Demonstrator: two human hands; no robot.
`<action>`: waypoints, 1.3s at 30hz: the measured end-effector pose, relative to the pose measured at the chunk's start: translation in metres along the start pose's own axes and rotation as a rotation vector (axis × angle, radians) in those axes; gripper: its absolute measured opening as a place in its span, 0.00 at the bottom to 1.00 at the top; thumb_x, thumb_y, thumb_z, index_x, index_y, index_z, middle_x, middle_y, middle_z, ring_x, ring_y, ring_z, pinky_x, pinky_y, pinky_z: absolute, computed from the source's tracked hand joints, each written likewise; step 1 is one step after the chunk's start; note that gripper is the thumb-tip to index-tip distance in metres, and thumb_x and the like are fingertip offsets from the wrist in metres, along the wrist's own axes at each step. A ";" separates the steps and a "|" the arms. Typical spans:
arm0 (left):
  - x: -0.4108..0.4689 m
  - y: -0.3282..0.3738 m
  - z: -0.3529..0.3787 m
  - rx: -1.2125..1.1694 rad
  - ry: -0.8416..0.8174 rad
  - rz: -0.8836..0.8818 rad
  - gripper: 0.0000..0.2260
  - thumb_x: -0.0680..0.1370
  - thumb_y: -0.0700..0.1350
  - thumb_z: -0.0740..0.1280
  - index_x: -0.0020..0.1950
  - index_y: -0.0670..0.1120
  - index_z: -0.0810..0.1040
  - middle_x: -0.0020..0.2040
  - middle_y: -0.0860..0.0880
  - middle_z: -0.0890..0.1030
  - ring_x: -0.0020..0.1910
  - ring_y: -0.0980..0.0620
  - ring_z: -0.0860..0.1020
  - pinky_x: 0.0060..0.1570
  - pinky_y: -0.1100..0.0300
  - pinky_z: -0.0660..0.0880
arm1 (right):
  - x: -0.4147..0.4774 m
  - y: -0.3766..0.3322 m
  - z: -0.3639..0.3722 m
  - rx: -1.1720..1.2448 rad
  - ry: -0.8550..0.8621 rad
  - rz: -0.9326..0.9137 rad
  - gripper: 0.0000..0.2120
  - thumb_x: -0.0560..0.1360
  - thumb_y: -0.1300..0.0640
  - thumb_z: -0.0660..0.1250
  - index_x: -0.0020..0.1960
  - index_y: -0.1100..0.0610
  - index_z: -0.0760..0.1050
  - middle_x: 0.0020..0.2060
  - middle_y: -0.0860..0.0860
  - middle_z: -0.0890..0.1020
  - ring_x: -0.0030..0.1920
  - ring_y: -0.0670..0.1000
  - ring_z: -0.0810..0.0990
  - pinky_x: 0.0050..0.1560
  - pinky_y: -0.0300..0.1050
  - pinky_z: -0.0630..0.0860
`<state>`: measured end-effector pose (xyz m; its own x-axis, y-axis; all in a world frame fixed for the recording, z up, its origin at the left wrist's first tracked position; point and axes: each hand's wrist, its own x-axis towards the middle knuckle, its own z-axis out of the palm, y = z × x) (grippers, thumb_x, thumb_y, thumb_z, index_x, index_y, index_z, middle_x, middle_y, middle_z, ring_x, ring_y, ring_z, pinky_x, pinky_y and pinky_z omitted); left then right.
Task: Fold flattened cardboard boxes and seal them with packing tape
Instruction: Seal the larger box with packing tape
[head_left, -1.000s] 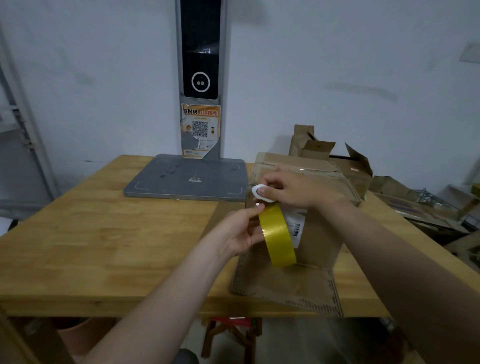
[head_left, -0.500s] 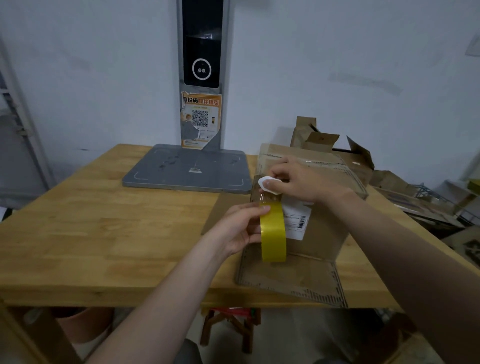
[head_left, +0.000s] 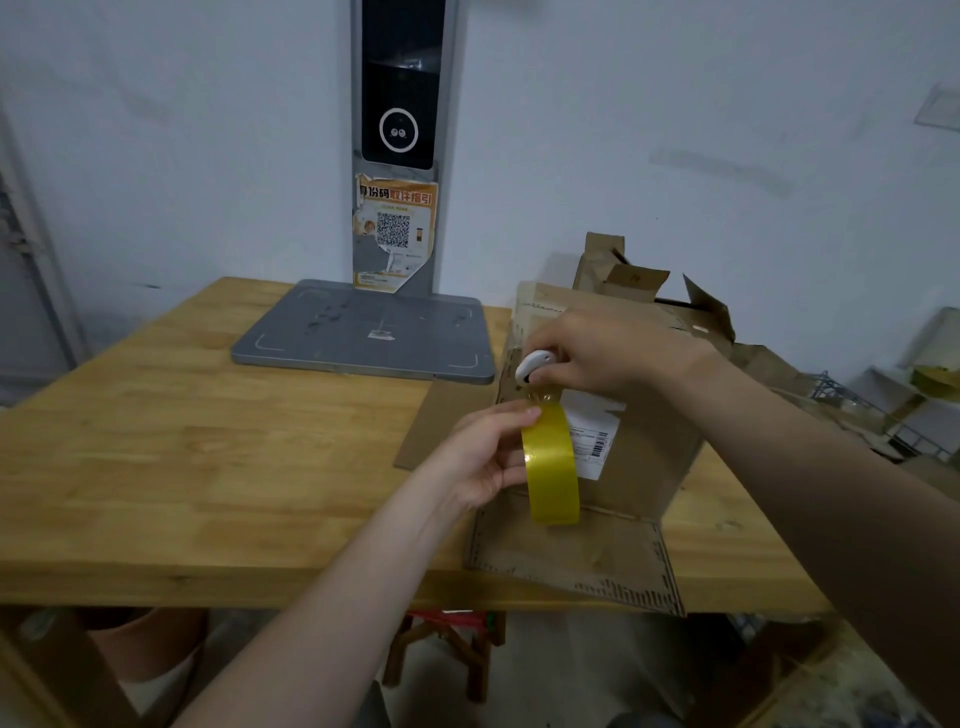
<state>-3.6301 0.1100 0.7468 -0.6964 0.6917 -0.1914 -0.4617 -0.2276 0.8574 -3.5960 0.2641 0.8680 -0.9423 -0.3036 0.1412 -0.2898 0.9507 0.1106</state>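
Now, left hand (head_left: 483, 460): fingers curled round the yellow tape roll (head_left: 551, 470), before the box (head_left: 649, 457) front.
right hand (head_left: 597, 353): pinching a small white tool (head_left: 531, 364), just above the roll.

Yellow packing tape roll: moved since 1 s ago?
Yes, slightly. The yellow packing tape roll, held by the left hand, swung its lower end leftward, from slanting across the white shipping label to nearly upright at its left edge.

1 ea: tape roll (head_left: 551, 467), white tool (head_left: 530, 364), labelled box (head_left: 649, 467).
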 end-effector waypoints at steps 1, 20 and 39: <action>0.000 0.000 0.001 -0.005 0.004 0.001 0.17 0.80 0.39 0.70 0.69 0.41 0.77 0.39 0.45 0.86 0.33 0.50 0.84 0.30 0.56 0.82 | 0.001 0.000 0.001 -0.009 -0.001 -0.016 0.05 0.79 0.51 0.70 0.53 0.48 0.83 0.34 0.32 0.73 0.40 0.26 0.72 0.37 0.23 0.65; 0.008 0.001 -0.006 0.003 0.013 -0.022 0.14 0.78 0.40 0.72 0.64 0.42 0.79 0.42 0.44 0.86 0.35 0.48 0.85 0.36 0.53 0.84 | 0.012 -0.004 0.009 -0.133 -0.082 0.015 0.06 0.74 0.54 0.70 0.39 0.53 0.77 0.33 0.46 0.78 0.34 0.48 0.74 0.32 0.41 0.64; -0.004 0.027 -0.034 0.250 0.338 -0.025 0.15 0.80 0.44 0.69 0.65 0.43 0.74 0.55 0.41 0.81 0.49 0.43 0.81 0.39 0.52 0.77 | -0.033 0.024 0.020 0.396 0.235 0.262 0.08 0.74 0.50 0.70 0.41 0.53 0.76 0.36 0.53 0.79 0.36 0.53 0.76 0.35 0.52 0.71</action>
<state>-3.6586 0.0774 0.7546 -0.8470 0.4219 -0.3233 -0.3615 -0.0113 0.9323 -3.5752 0.2980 0.8468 -0.9418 -0.0154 0.3359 -0.1337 0.9337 -0.3321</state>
